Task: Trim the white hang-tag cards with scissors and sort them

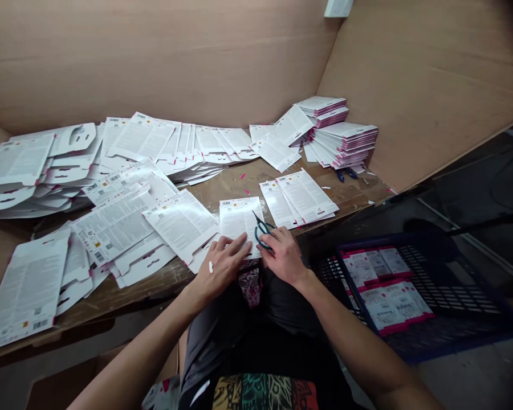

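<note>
A white printed card packet (239, 215) lies at the front edge of the table, its near end under my hands. My left hand (226, 261) presses and grips its near left part, fingers over the top; the thumb is hidden. A small white scrap (211, 266) clings to the back of that hand. In my right hand (283, 255) is a pair of small scissors (263, 226) with teal handles, its pointed tip facing away over the card packet. The fingers of both hands are close together at the near edge.
Loose white packets (141, 136) cover the left and back of the table. Neat stacks (346, 139) stand back right, beside dark blue-handled pliers or snips (347, 174). Two packets (303, 196) overlap to the right. Cardboard walls (162, 62) enclose the table. A blue crate (461, 341) with pink-white packets sits below right.
</note>
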A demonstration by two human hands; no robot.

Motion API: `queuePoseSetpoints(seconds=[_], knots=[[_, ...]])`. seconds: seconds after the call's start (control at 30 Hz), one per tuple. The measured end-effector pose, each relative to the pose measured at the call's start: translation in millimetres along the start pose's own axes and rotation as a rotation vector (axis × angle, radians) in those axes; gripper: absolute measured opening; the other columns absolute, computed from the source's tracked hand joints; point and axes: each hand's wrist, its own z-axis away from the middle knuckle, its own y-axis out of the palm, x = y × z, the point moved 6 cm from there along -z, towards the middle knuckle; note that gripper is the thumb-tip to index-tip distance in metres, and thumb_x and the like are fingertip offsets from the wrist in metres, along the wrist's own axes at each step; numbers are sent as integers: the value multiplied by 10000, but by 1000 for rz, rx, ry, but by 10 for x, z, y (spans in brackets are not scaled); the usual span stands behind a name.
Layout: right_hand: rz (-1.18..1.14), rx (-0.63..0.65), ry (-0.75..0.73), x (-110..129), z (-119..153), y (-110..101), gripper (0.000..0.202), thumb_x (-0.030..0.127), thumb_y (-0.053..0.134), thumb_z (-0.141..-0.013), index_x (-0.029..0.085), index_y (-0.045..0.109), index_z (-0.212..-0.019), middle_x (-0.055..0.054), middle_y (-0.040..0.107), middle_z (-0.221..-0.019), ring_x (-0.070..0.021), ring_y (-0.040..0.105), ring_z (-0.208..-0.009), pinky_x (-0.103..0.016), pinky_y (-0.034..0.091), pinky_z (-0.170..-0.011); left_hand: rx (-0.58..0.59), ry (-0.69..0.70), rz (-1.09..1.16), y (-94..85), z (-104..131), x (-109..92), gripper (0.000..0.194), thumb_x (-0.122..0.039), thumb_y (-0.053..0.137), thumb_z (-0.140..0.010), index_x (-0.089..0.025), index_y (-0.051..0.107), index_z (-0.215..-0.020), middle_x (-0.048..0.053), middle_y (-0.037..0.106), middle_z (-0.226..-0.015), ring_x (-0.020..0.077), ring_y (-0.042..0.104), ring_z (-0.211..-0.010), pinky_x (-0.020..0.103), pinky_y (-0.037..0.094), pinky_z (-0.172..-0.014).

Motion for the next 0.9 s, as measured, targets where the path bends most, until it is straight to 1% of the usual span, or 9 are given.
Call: queuePoseSetpoints(seconds=[0.13,0.23,0.33,0.43,0.5,0.57,0.67,0.77,0.9], knots=[[-310,-251,164,-216,196,-461,218,393,575,-1088,233,722,-1065,-79,708,-942,-254,644,-882,-385,529,-793,-262,-65,-46,-205,-63,80,522,-132,562,-1026,-281,607,-1524,77,716,-1474,303,639,-1082,477,512,-889],[-504,-476,370,-480,364,-748,280,448,525,-1122,250,705,-1039,-39,690,-861,-193,610,-749,-335,504,-721,-479,-164,9,-316,-504,8,512,-130,541,-1046,-271,600,-1535,74,722,-1466,290,639,-1118,486,520,-986],[-766,-632,457,-659,429,-925,312,532,605,-1084,255,676,-960,19,570,-700,-148,509,-624,-286,441,-624,-345,-152,66,-212,-1125,-254,409,-195,561,-1063,-228,657,-1459,102,718,-1463,307,630,-1163,503,516,-1021],[-1074,-502,566,-724,410,-949,375,586,694,-1024,239,654,-886,77,383,-586,-94,321,-493,-233,310,-504,-155,-134,189,-134,-1409,-494,418,-367,622,-1067,-206,647,-1452,134,700,-1471,343,603,-1250,518,509,-1038],[-1217,-266,664,-678,423,-888,400,595,735,-994,224,657,-868,102,305,-543,-68,209,-464,-210,230,-469,-91,-87,322,-174,-1342,-610,446,-444,584,-1089,-194,630,-1455,150,699,-1446,325,608,-1257,483,505,-1054],[-1310,-72,735,-588,470,-813,393,592,778,-965,223,665,-889,114,289,-530,-52,159,-459,-194,193,-456,43,-22,447,-216,-1159,-705,379,-455,488,-1128,-188,701,-1292,132,761,-1228,270,665,-1090,402,524,-958],[-1432,-64,733,-454,499,-714,451,596,899,-844,285,684,-1089,76,506,-668,-44,215,-467,-184,205,-437,236,-74,634,-266,-821,-793,476,-471,377,-1157,-185,697,-952,33,678,-812,170,596,-728,291,457,-708],[-1491,-86,658,-268,478,-510,749,624,998,-683,332,669,-1289,4,666,-938,-67,386,-539,-205,316,-447,164,-291,831,-303,-521,-844,559,-519,315,-1164,-180,620,-840,-18,573,-695,121,487,-618,255,380,-613],[-1406,121,622,-8,436,-134,393,514,922,-833,242,750,-1059,-23,685,-911,-118,579,-631,-244,477,-526,63,-374,859,-253,-129,-820,551,-489,336,-1165,-177,654,-840,2,652,-729,128,575,-651,249,471,-655]])
